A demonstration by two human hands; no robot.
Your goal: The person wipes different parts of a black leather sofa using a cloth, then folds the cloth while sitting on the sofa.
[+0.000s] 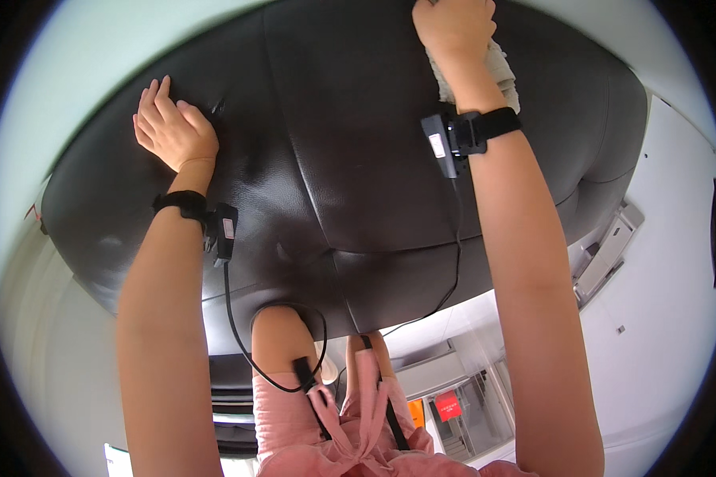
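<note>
Dark brown leather upholstery (358,149), seamed into padded panels, fills the view before me. My left hand (176,128) rests on its left part, holding nothing, with the fingers stretched out and slightly apart. At the top edge of the view, my right hand (458,30) has its fingers curled around a beige towel-like cloth (503,68). Part of this cloth spreads under my wrist against the leather; the fingertips are hidden. Light glints off the leather below my left hand, and creases show close to its thumb.
Black wrist-strapped devices (225,232) sit on both forearms, with a black cable (230,316) looping by my knee and another cable (457,238) running down from the right device. Pale walls (662,238) flank the leather. A red packet (448,405) lies behind my legs.
</note>
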